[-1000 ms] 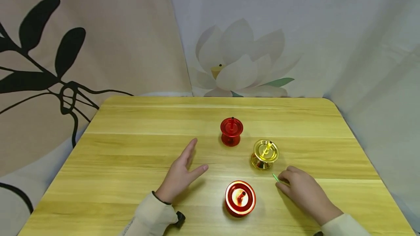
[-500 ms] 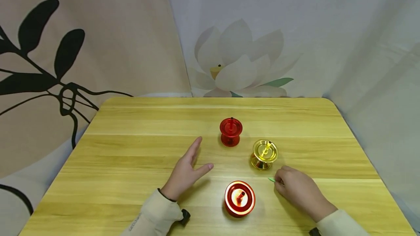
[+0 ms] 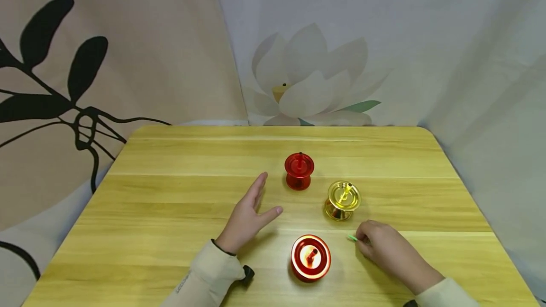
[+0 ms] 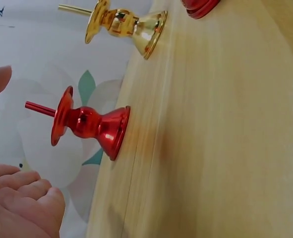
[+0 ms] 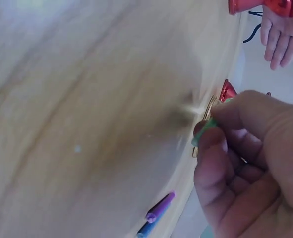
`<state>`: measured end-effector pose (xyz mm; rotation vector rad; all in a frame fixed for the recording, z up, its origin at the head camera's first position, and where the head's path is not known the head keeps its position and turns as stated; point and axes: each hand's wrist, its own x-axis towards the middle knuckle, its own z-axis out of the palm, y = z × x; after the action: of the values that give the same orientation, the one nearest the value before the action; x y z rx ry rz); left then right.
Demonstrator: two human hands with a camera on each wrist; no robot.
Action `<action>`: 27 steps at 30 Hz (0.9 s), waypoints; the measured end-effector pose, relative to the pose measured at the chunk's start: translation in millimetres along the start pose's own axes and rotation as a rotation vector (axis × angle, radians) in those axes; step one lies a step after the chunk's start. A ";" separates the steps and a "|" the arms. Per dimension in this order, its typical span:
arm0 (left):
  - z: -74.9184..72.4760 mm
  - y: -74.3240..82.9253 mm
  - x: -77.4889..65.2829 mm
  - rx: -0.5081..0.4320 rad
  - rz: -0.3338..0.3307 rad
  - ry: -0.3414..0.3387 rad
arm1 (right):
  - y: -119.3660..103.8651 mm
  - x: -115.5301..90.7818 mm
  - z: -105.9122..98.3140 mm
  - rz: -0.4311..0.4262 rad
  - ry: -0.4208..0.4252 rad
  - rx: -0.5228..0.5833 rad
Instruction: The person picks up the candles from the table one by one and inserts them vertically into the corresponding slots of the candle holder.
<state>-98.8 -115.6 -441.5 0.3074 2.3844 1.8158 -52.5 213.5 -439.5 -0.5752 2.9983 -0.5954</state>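
My right hand (image 3: 390,250) pinches a thin green piece (image 3: 352,238) between thumb and forefinger, low over the table's right half. Most of that piece is hidden by the fingers; a bit of the green shows in the right wrist view too. Just beyond this hand stands a gold candle holder (image 3: 342,200) with a short upright tube on its dish. A red candle holder (image 3: 299,170) stands farther back, and another red candle holder (image 3: 311,258) is near the front, between the hands. My left hand (image 3: 247,217), fingers straight and thumb spread, holds nothing left of the holders.
The wooden table (image 3: 170,203) has rounded back corners and meets a printed curtain (image 3: 315,70) behind. In the right wrist view, a purple stick (image 5: 159,206) and a blue stick (image 5: 148,229) lie side by side.
My left hand has drifted right and slightly forward, toward the holders. The green piece has swung to point more leftward in my right fingers. All three candle holders stay in place.
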 end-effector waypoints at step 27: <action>19.0 -10.9 40.1 -0.040 0.014 -0.025 | -16.8 -4.3 0.3 -0.149 0.253 0.151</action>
<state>-134.4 -91.0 -456.3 0.3418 2.3316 1.8523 -42.6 200.6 -433.6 -0.7711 3.1197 -0.9641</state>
